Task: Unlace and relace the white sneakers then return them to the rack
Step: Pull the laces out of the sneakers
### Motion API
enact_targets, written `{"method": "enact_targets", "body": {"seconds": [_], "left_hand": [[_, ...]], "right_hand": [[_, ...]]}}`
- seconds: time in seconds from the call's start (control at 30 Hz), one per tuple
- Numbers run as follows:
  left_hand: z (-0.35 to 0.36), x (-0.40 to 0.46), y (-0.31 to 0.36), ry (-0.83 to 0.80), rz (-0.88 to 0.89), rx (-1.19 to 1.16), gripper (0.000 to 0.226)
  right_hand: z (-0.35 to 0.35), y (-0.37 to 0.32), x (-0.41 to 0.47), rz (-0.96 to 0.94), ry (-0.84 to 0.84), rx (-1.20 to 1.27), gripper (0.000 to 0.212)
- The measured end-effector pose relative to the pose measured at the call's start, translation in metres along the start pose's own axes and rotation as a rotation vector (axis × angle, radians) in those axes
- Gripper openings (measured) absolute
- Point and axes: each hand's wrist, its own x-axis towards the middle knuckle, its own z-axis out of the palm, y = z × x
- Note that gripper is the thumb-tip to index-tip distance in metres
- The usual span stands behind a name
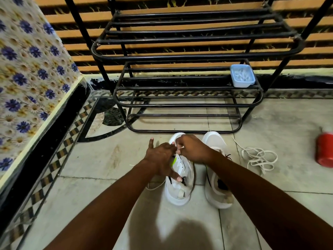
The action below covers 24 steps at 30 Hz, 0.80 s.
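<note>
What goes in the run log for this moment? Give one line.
stage: lacing left sneaker | left hand: resting on it | right hand: pinching lace near toe | right sneaker: unlaced | loose lace: floor | rack: no shoes

Two sneakers (pixel 180 179) (pixel 216 170) stand side by side on the floor (pixel 108 159) before the rack (pixel 180 105); a loose lace (pixel 257 157) lies right of them; a tub (pixel 242 75) sits on a rack shelf.

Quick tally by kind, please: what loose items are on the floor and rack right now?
White sneakers: 2, left one and right one, on the floor
Loose white lace: 1, on the floor
Red bottle: 1, on the floor
Blue tub: 1, on the rack
Total: 5
</note>
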Motion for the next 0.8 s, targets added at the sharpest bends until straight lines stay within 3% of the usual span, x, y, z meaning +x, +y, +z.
{"method": "enact_targets", "body": {"seconds": [0.13,0.2,0.27,0.33,0.4,0.47,0.5,0.6,0.67,0.7,0.73,0.8], "left_hand": [[-0.006,0.0,0.004,-0.013,0.003,0.027,0.125],[-0.007,0.001,0.005,-0.017,0.005,0.024,0.124],[-0.005,0.002,0.005,-0.021,0.009,0.019,0.126],[-0.005,0.002,0.005,-0.024,0.013,0.015,0.129],[-0.004,0.002,0.006,-0.027,0.0,-0.023,0.13],[-0.003,0.001,0.007,-0.029,-0.031,-0.073,0.133],[-0.003,0.001,0.007,-0.032,-0.037,-0.083,0.135],[-0.001,0.003,0.006,-0.031,-0.036,-0.094,0.14],[0.0,0.003,0.006,-0.033,-0.045,-0.108,0.14],[0.0,0.003,0.006,-0.034,-0.044,-0.105,0.14],[0.0,0.003,0.006,-0.034,-0.043,-0.098,0.14],[0.0,0.002,0.008,-0.031,-0.034,-0.083,0.138]], "right_hand": [[-0.01,0.014,-0.014,0.21,0.073,0.752,0.025],[-0.009,0.027,-0.014,0.35,0.011,0.917,0.034],[-0.013,0.031,-0.009,0.337,-0.091,0.634,0.029],[-0.018,0.023,-0.006,0.196,-0.179,0.134,0.021],[-0.019,0.013,-0.004,0.055,-0.175,-0.138,0.015],[-0.016,0.008,-0.004,-0.011,-0.104,-0.13,0.014],[-0.015,0.008,-0.005,-0.002,-0.038,0.001,0.017],[-0.017,0.015,-0.01,0.172,0.182,0.703,0.03],[-0.014,0.019,-0.015,0.359,0.242,0.927,0.03],[-0.012,0.02,-0.017,0.388,0.239,0.906,0.026],[-0.012,0.021,-0.019,0.342,0.212,0.722,0.022],[-0.013,0.02,-0.019,0.169,0.099,0.163,0.021]]}}
